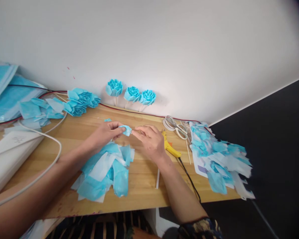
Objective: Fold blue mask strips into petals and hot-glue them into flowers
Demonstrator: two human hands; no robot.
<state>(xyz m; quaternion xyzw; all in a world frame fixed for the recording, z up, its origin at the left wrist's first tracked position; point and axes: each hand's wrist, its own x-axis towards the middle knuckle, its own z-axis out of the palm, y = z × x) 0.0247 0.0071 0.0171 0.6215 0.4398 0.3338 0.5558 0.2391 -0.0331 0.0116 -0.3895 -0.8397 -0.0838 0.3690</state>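
Observation:
My left hand (pixel 112 130) pinches a small light-blue fabric petal (pixel 126 130) between thumb and fingers, above the wooden table. My right hand (pixel 150 139) is closed at the petal's right edge, its fingers around what looks like a thin stick, mostly hidden. Below my left hand lies a loose pile of blue and white fabric pieces (pixel 107 172). Just right of my right hand rests a yellow glue gun (pixel 173 149) with a black cord. A white stick (pixel 157 179) lies partly under my right forearm.
Three blue fabric flowers (pixel 133 94) on sticks lean against the wall; more flowers (pixel 79 101) lie left. White-handled scissors (pixel 175 127) sit behind the glue gun. Fabric scraps (pixel 221 159) overhang the right edge. A white cable (pixel 58 146) crosses my left arm beside a white box (pixel 15 152).

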